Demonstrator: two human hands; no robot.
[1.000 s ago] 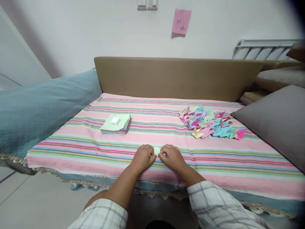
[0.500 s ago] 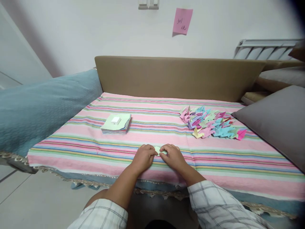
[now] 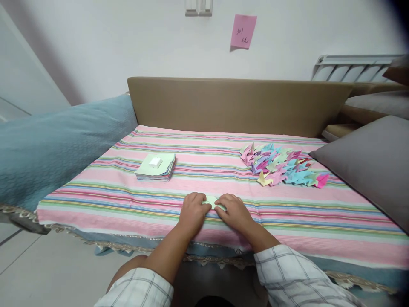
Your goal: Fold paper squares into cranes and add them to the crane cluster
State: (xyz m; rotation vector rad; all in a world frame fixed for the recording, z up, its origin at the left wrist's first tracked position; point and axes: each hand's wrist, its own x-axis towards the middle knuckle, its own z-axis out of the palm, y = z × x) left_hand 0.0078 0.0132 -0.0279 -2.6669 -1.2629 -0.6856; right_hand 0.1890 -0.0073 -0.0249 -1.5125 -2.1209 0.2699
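Note:
A small pale green folded paper (image 3: 211,201) lies on the striped cloth (image 3: 128,200), between my two hands. My left hand (image 3: 194,212) grips its left side, thumb and fingers closed on the edge. On the right side, my right hand (image 3: 234,211) pinches the same paper with thumb and fingertips. Both hands rest low on the cloth, and much of the paper is hidden under the fingers, so its exact folds cannot be made out.
A stack of coloured paper sheets (image 3: 156,170) with a small white box (image 3: 155,162) on top sits to the left. Many folded paper cranes (image 3: 281,164) lie to the right, near a grey cushion (image 3: 370,157). A brown backrest (image 3: 236,106) stands behind.
My hands have shifted slightly apart, showing a little more of the green paper between them. The whole view has tilted up a little.

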